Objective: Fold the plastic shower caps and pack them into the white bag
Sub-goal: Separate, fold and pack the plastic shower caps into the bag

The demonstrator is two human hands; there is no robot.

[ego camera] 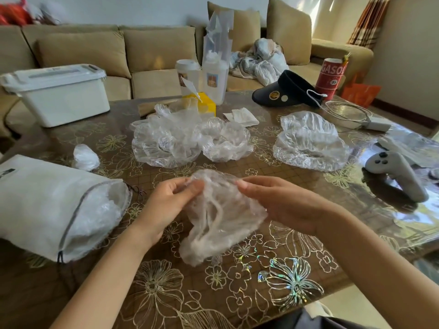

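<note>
Flowered table (261, 269) by a sofa (154, 51), packing seemingly partway through.
Holds one crumpled shower cap (221, 222) low over the table, left hand (166, 200) and right hand (280, 203) each pinching its top edge; not yet folded. Plastic already inside the white bag (47, 205) at left, small wadded bundle (85, 157) near it. Left to fold: loose caps (308, 143) further back. Nothing blocking the bag mouth; controller (394, 172) well right.

Bare forearms (102, 274) and hands (166, 200), with dark grey clothing (332, 324) below.

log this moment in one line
stage: folding | left hand: grips shower cap | right hand: grips same cap | white bag: open, caps inside
</note>
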